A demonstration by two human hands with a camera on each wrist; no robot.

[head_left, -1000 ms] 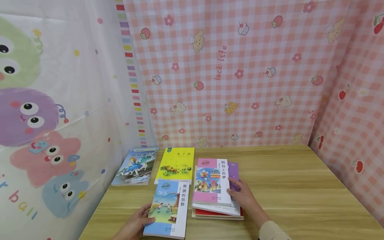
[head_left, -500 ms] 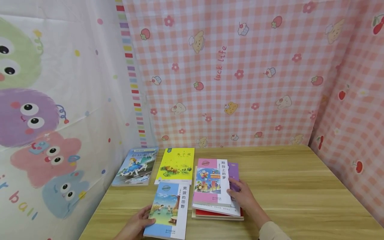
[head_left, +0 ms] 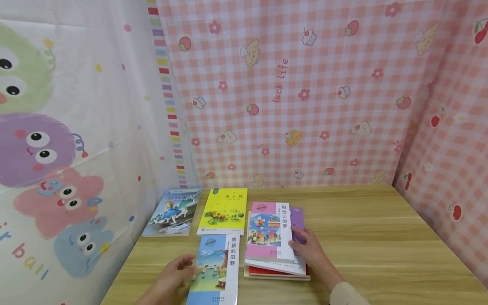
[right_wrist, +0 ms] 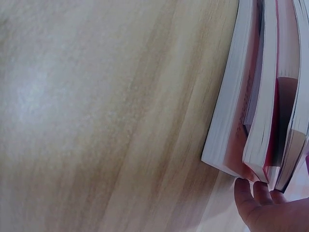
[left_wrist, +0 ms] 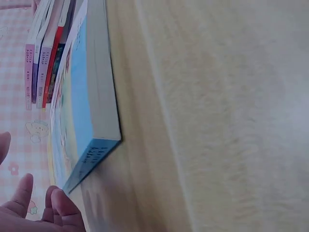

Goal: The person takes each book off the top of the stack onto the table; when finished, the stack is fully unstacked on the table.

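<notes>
Beside the left edge of a blue-and-white paperback book (head_left: pixel 215 271), my left hand (head_left: pixel 179 271) has its fingers loosely bent. In the left wrist view, its fingertips are close to the corner of this book's blue spine (left_wrist: pixel 91 157), with the thumb apart; contact is hard to tell. The blue book lies face up on the table. My right hand (head_left: pixel 306 245) rests against the right side of a stack topped by a pink-and-white book (head_left: pixel 267 250). Its fingertips (right_wrist: pixel 244 188) touch the ends of the lower books in the right wrist view.
A yellow book (head_left: pixel 225 212) lies just beyond the blue one. Left of it is a book with a girl in a blue dress (head_left: pixel 171 214). Purple (head_left: pixel 297 216) and red (head_left: pixel 274 271) books show in the stack. Printed curtains (head_left: pixel 305 127) enclose the wooden table (head_left: pixel 362 254).
The blue book has shifted toward me and straightened, below the yellow one. My left hand has loosened from its edge, the thumb now off the cover. The right hand stays by the stack.
</notes>
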